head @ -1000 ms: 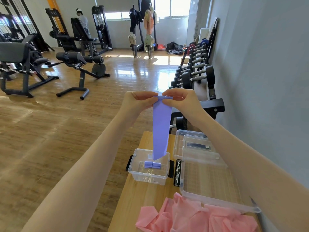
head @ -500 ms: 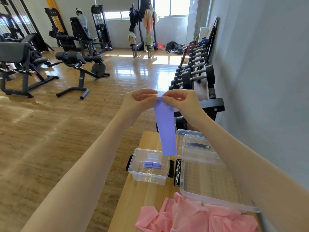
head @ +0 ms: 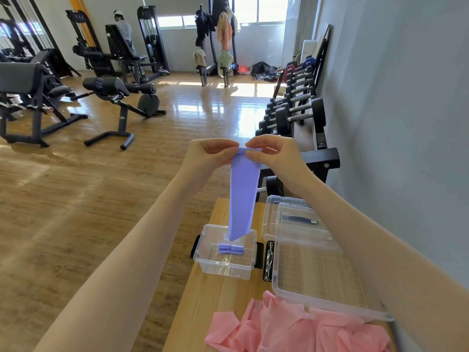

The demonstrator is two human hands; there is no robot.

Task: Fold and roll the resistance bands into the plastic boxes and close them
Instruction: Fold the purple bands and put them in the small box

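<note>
Gym floor background: wood planks, weight machines at left, dumbbell rack (head: 297, 115) along the grey wall at right, a person far back by the machines, too small to detail. Foreground is a narrow wooden table (head: 228, 295), its near end and right edge cut off by the frame. Both hands are raised above the table: left hand (head: 208, 154) and right hand (head: 274, 153) each pinch the top edge of a purple resistance band (head: 243, 196), fingers curled over it, fingertips close together. Top edge looks folded or started into a roll, but the fingers cover it, so can't tell which. Band hangs straight down, narrowing to a tip that dips into the small clear box (head: 225, 252), open-topped; whether the tip touches the box floor is unclear through the plastic. Inside that box sit two small purple rolled bands (head: 231, 249) side by side, touching. Black latches show at both box sides. Just right of it, a large clear lid or tray (head: 319, 273) lies over another clear box (head: 276, 212), which it partly hides; a dark flat item under the plastic is unreadable. Pink bands (head: 291, 329) are heaped loose at the near table end, cut off at the bottom.
</note>
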